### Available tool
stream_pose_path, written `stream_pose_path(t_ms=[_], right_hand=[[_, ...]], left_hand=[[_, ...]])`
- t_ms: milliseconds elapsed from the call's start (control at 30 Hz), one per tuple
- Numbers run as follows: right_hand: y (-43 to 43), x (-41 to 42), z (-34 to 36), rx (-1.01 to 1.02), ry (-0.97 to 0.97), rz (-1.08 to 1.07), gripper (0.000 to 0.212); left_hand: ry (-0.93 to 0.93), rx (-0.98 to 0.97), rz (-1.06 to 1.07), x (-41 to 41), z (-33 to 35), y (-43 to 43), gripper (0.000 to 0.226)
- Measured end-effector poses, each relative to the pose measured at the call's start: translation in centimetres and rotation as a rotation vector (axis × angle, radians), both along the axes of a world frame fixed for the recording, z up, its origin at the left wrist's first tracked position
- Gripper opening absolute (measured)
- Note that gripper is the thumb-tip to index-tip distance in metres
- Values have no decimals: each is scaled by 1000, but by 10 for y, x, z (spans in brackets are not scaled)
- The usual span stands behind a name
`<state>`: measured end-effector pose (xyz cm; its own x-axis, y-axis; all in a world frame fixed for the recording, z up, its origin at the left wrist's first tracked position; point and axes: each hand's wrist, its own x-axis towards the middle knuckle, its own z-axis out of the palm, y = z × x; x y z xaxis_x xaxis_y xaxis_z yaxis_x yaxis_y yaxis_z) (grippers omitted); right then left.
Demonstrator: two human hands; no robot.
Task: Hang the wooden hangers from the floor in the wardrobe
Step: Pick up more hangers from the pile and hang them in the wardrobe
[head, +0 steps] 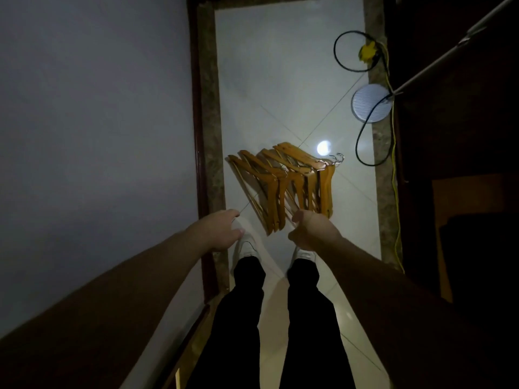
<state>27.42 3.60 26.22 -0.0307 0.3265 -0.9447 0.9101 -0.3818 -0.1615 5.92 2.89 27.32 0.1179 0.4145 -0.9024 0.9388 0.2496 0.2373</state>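
Several wooden hangers (283,186) with metal hooks lie fanned in a pile on the white tiled floor (280,80), just ahead of my feet. My left hand (224,230) hangs to the left of the pile with loosely curled fingers and holds nothing. My right hand (311,230) is at the near end of the pile with its fingers curled downward; whether it touches or grips a hanger is hidden by the back of the hand. The dark wardrobe (463,164) stands open on the right, its metal rail (449,51) crossing the top right corner.
A pale wall (92,108) closes the left side. A black cable (351,51) loops on the floor near a yellow plug (368,51) and a round white ribbed disc (372,103). A yellow cord (394,178) runs along the wardrobe's base. My white shoes (247,245) stand near the pile.
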Motion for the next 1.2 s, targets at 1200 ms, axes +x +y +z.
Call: stream_pose_path(t_ms=[1200], right_hand=[[0,0,-411,-86,-18,-150,21]], left_hand=[[-1,-147,58,16,-399,48,63]])
